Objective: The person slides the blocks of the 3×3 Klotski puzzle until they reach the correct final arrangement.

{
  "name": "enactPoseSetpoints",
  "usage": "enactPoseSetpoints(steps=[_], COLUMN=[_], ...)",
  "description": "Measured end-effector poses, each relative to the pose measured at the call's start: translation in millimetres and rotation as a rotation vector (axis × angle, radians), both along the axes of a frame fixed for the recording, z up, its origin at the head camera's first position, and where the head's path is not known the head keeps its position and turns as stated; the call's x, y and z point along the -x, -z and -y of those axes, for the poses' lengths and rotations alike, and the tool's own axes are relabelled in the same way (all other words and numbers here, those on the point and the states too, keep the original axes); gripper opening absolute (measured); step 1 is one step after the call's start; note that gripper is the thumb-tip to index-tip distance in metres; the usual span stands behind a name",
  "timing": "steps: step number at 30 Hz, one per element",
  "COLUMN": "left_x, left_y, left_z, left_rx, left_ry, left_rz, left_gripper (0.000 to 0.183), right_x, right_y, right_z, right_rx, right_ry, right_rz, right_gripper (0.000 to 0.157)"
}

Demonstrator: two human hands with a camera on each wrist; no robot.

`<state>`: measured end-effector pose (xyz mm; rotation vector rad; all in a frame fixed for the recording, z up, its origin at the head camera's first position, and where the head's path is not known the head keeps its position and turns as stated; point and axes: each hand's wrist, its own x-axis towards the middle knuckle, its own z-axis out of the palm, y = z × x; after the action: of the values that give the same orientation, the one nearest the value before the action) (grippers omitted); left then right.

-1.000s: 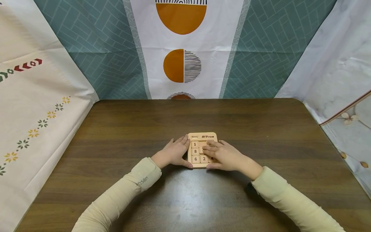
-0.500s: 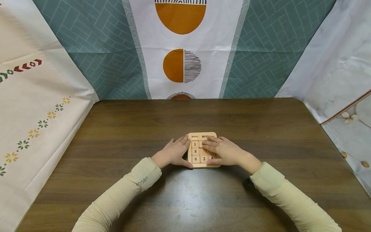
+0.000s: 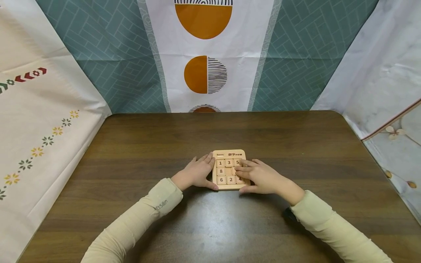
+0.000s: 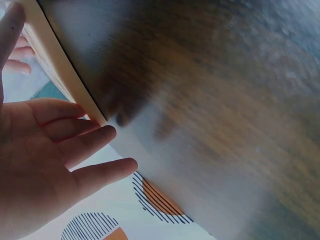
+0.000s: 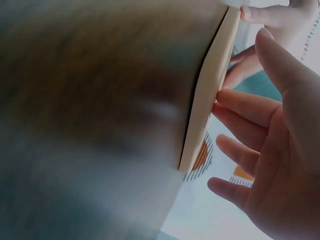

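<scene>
A light wooden number slide puzzle lies flat on the table in the head view. Its top row reads 1, 3, 5 and its bottom row 6, 2, 4. Tile 8 is at the left of the middle row, beside a gap in the centre. My left hand rests along the board's left edge, fingers fairly straight, thumb at the near left corner. My right hand reaches in from the right, fingertips over the middle-right tile, whose number is covered. In both wrist views the board shows edge-on beside extended fingers.
The puzzle sits on a dark wood-grain table. Behind it hangs a teal and white patterned cloth. Patterned cloths also line the left and right sides. A small dark object is partly hidden below the right sleeve.
My right fingers go from over the centre to the upper middle, then back to the right side. Tile 3 now sits top middle and the centre is a gap. My left hand stays put.
</scene>
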<state>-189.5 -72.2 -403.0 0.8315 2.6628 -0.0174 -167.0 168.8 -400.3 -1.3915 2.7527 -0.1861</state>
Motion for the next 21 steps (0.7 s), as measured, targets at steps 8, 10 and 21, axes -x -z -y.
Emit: enactPoseSetpoints(steps=[8,10,21], left_x=[-0.8,-1.2,-0.8], left_y=[-0.3,-0.4,0.6], left_z=[0.2,0.0,0.1], left_rx=[-0.006,-0.009,-0.006], left_ry=[0.004,0.002,-0.003], left_rz=[-0.007,-0.009,-0.009], left_gripper=[0.108,0.108,0.109], right_x=[-1.7,-2.5,-12.6], right_y=[3.5,2.9,-3.2], right_z=[13.6,12.4,-12.9], right_rx=[0.008,0.014,0.041], right_ry=[-0.019,-0.017,-0.060], right_rz=[0.025,0.022,-0.001], right_gripper=[0.068,0.067,0.052])
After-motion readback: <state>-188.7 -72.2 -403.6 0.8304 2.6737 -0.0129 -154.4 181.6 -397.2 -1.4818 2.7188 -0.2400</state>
